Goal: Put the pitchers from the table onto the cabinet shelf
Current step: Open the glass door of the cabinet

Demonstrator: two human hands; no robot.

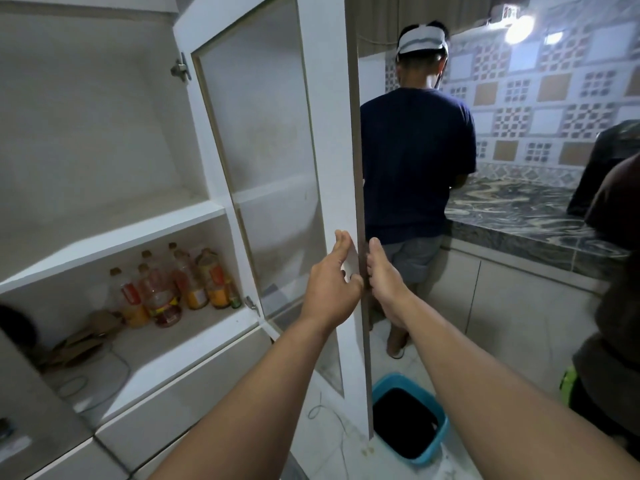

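step: cabinet door (277, 168) stands open, both hands on its free edge; no pitcher carried, so this reads as prep or wrap-up around the shelf, cannot tell which
left hand (330, 285): grip loosely curled round the door edge on the inner side, fingers partly open, nothing else held
right hand (382, 277): grip flat against the outer side of the same edge, fingers nearly straight, holds nothing but the door
pitchers: none in view, neither on a shelf nor in hand; no desk carrying them in shot
upper shelf (114, 233): bare, likely target
lower shelf (166, 344): bottles (173, 289) clustered at the back, about seven, overlap makes the count rough; brown paper and a thin wire at left
next move: judged, door must stay wide, then turn away to fetch a pitcher
other: one person (415, 161) back turned at the marble counter (519, 216); one blue bin (408, 420) on the floor beside the door
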